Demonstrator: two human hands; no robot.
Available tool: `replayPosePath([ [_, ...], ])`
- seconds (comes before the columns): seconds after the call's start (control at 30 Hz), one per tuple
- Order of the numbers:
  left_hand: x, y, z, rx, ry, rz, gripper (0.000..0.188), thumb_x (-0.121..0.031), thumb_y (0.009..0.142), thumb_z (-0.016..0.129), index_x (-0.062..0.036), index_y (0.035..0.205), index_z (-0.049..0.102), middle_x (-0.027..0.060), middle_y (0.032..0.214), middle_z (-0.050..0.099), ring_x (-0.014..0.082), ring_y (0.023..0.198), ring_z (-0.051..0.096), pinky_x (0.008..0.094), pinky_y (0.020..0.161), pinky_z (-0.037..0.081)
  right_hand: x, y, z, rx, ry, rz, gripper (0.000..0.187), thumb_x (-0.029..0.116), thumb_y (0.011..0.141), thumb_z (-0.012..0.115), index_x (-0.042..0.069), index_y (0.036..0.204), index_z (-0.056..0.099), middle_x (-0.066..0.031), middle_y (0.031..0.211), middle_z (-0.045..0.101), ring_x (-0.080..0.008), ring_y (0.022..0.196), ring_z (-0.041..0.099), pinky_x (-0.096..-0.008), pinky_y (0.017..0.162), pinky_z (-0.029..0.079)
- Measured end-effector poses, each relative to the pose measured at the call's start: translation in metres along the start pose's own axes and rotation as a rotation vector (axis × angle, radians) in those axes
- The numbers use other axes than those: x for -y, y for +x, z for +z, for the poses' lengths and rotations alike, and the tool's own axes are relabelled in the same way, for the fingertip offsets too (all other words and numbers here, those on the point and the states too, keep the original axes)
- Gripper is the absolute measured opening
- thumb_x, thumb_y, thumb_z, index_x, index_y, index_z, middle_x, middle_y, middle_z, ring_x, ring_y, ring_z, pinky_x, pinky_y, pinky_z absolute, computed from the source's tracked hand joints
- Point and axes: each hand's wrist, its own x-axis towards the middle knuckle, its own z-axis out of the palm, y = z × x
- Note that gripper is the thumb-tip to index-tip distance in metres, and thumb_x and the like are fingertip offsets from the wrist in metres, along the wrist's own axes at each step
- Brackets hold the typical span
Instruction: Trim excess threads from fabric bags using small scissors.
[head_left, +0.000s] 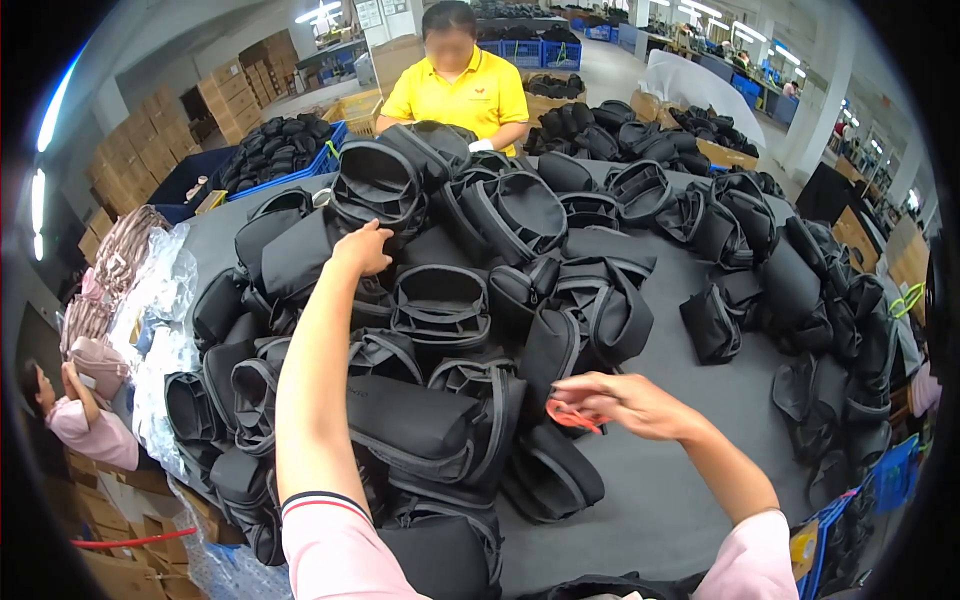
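My left arm stretches far forward over a pile of black zippered bags. The left hand (362, 248), fingers partly spread, is at the lower edge of an open black bag (378, 180); whether it touches the bag I cannot tell. My right hand (640, 405) is closed on small red snips (575, 415), held above the grey table (660, 480); their blades do not show clearly. Under the left forearm lies a large black bag (415, 425). Close below the right hand an open black pouch (552, 475) rests on its side.
Across the table stands a person in a yellow shirt (465, 100). More black bags (800, 290) are heaped along the right side. Clear plastic wrap (160, 340) hangs at the left edge, near another person in pink (95, 430). A blue crate (335, 145) stands beyond.
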Motion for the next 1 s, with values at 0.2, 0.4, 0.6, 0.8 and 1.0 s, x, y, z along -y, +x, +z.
replayPosePath([
  [0.2, -0.031, -0.057, -0.047, -0.156, -0.279, 0.346, 0.052, -0.016, 0.076, 0.064, -0.0066, 0.125, 0.051, 0.0185, 0.115, 0.059, 0.0293, 0.105, 0.058, 0.0363, 0.091, 0.045, -0.054, -0.152, 0.016, -0.466, 0.454, 0.538, 0.029, 0.019, 0.095, 0.042, 0.004, 0.117, 0.054, -0.0092, 0.092, 0.064, -0.0061, 0.064, 0.059, -0.0188, 0.047, 0.043],
  [0.4, -0.216, -0.142, -0.075, 0.135, -0.409, 0.740, 0.049, -0.005, 0.081, 0.058, -0.0073, 0.129, 0.046, 0.0118, 0.120, 0.057, 0.0231, 0.109, 0.054, 0.0326, 0.094, 0.042, -0.155, -0.217, 0.056, -0.658, 0.376, 0.646, 0.030, 0.029, 0.095, 0.042, 0.005, 0.106, 0.058, -0.0035, 0.076, 0.058, -0.0071, 0.049, 0.048, -0.0211, 0.038, 0.037],
  [0.6, -0.332, -0.242, -0.034, 0.206, -0.141, 1.020, 0.047, -0.011, 0.076, 0.064, -0.0055, 0.121, 0.050, 0.0152, 0.116, 0.056, 0.0325, 0.106, 0.054, 0.0403, 0.089, 0.045, -0.236, -0.207, 0.027, -0.579, 0.480, 0.566, 0.045, 0.038, 0.094, 0.044, 0.004, 0.123, 0.050, -0.0075, 0.115, 0.055, -0.0164, 0.091, 0.057, -0.0276, 0.063, 0.050],
  [0.8, -0.414, -0.290, 0.048, 0.416, -0.301, 0.744, 0.042, -0.017, 0.085, 0.057, -0.0060, 0.124, 0.048, 0.0162, 0.115, 0.056, 0.0330, 0.106, 0.054, 0.0410, 0.089, 0.045, -0.247, -0.238, 0.036, -0.096, 0.846, 0.483, 0.071, 0.052, 0.085, 0.054, 0.007, 0.136, 0.035, -0.0149, 0.130, 0.046, -0.0238, 0.111, 0.052, -0.0380, 0.086, 0.047],
  [1.0, -0.454, -0.389, 0.218, -0.103, -0.432, 0.203, 0.052, -0.015, 0.078, 0.064, -0.0063, 0.126, 0.046, 0.0186, 0.138, 0.035, 0.0344, 0.126, 0.036, 0.0475, 0.101, 0.031, -0.233, -0.401, 0.038, 0.142, 0.883, 0.656, 0.061, 0.042, 0.091, 0.049, 0.001, 0.134, 0.036, -0.0150, 0.120, 0.055, -0.0240, 0.099, 0.061, -0.0345, 0.078, 0.053],
])
